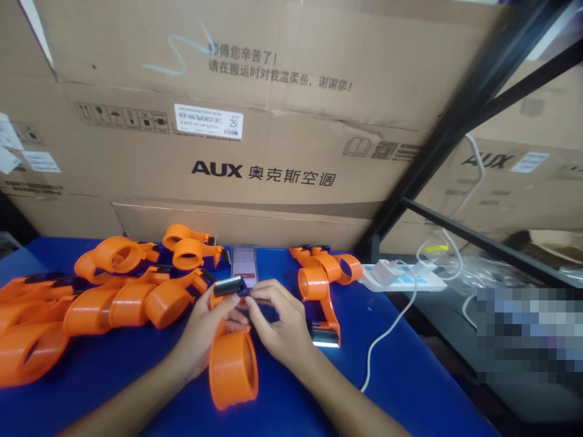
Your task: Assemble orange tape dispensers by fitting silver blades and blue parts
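Note:
My left hand (204, 331) is closed around the neck of an orange tape dispenser (233, 370), just below its toothed metal blade. The dispenser's round hub hangs toward me over the blue table (282, 400). At the head end, my right hand (282, 321) pinches the small dark blue part beside the black blade holder; its fingertips partly hide that part. Just right of my right hand lies another orange dispenser (328, 303), blade end toward me. A phone (245, 267) with a lit screen is behind my hands.
Several orange dispensers (130, 303) crowd the table's left side, and a few more (330, 264) lie at the back right. A white power strip (410, 278) with a cable sits on the right edge. Large cardboard boxes (273, 139) and a black metal frame (437, 145) stand behind.

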Demonstrator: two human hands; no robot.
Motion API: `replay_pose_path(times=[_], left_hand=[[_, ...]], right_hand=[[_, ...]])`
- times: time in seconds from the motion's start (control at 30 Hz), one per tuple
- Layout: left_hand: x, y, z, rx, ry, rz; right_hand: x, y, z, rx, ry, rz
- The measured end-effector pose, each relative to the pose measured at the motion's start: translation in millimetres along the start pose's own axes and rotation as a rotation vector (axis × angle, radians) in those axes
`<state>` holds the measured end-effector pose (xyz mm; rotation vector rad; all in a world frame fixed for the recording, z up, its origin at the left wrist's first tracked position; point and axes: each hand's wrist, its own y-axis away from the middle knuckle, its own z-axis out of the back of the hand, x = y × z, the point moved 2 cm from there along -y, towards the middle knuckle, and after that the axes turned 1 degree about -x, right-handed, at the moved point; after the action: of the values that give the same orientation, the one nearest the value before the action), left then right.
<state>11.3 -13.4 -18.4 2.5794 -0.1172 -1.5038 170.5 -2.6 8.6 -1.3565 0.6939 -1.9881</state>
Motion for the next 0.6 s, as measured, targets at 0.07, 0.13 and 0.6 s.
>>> replay_pose_path(times=[0.07, 0.13, 0.6], left_hand=[[0.3, 0.4, -0.8, -0.004, 0.004, 0.006], [1.1, 1.0, -1.6, -0.008, 0.017, 0.015], [2.1, 7.3, 3.2, 0.23, 0.069, 0.172]], right_hand=[[0.1, -0.1, 0.1, 0.002, 0.011, 0.022], [0.3, 0.3, -0.5, 0.008, 0.025, 0.042], [1.5, -6.9, 7.6, 0.043, -0.319, -0.347]])
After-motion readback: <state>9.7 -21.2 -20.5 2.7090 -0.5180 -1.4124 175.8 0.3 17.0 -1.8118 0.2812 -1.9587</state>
